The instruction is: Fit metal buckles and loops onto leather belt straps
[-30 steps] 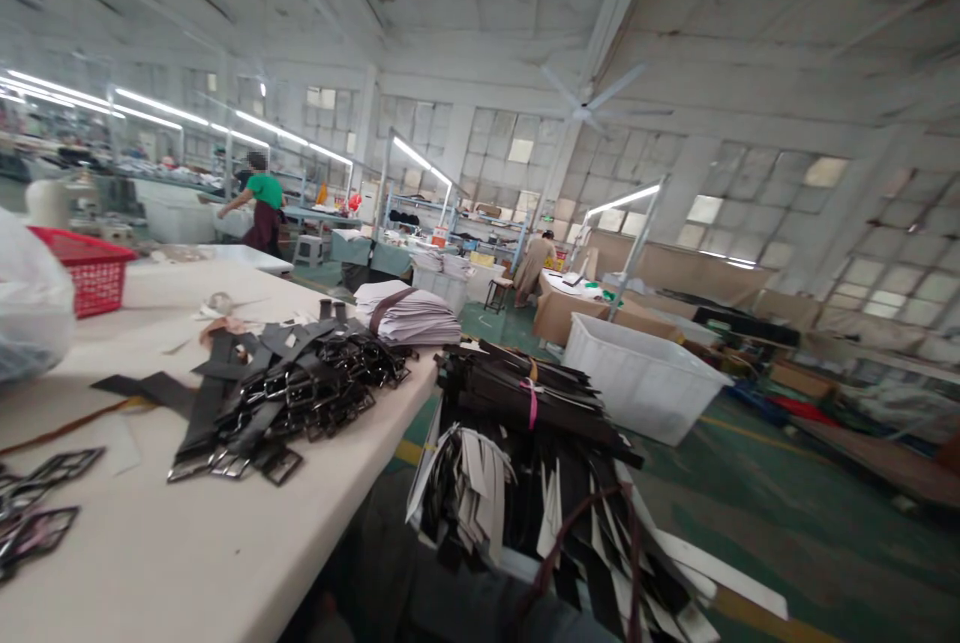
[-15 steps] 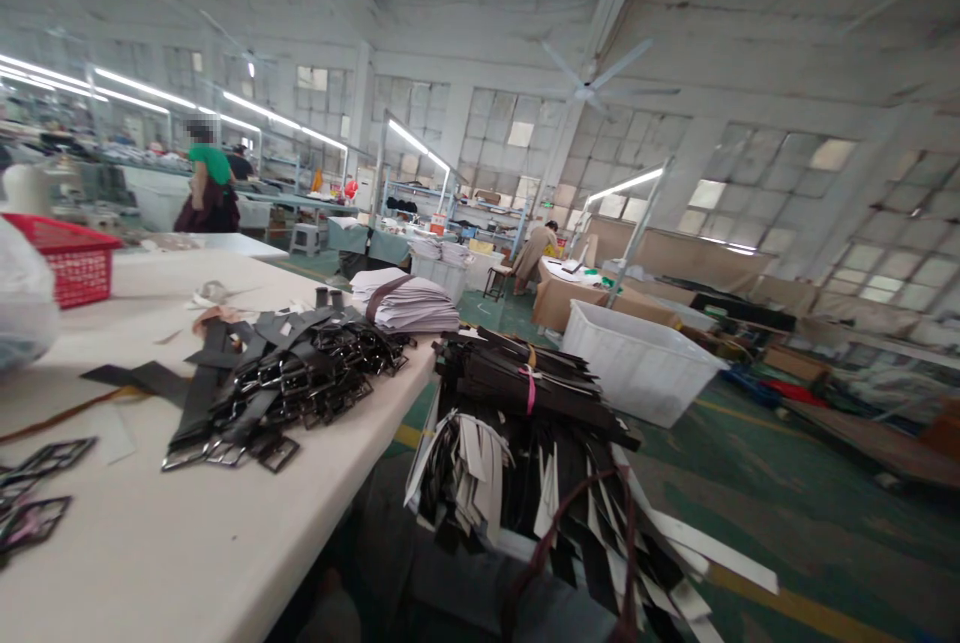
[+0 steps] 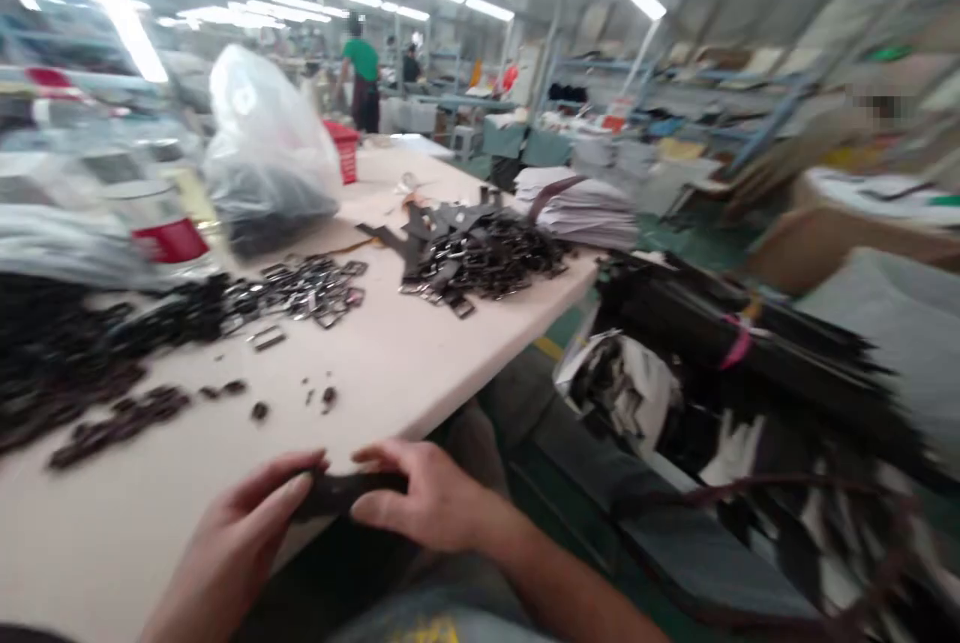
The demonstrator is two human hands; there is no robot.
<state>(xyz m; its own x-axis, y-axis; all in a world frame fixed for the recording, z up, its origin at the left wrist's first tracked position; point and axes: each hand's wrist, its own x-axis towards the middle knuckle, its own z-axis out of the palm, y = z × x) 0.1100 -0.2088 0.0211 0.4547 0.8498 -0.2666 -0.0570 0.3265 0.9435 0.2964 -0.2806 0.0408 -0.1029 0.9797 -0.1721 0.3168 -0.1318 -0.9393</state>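
A short black strap [image 3: 341, 495] is stretched between my two hands at the table's near edge. My left hand [image 3: 259, 513] pinches its left end between thumb and fingers. At the other end, my right hand [image 3: 420, 491] has its thumb and fingers closed around the strap. Motion blur hides the strap's details. Just beyond my hands, a few small dark pieces [image 3: 328, 397] lie on the pale table [image 3: 420, 373]. A heap of black straps with metal buckles [image 3: 487, 258] rests farther off, and loose metal buckles [image 3: 319, 288] lie to its left.
Dark small parts [image 3: 67, 353] are piled along the left. Behind them stand a filled plastic bag [image 3: 270, 143] and a red basket [image 3: 345, 151]. A banded white stack [image 3: 577, 208] sits at the table's right corner. Bundled black strips [image 3: 787, 363] fill a container on the right.
My view has swung left and down toward the table. Both my hands and the black strap are now in sight, where before no hands showed.
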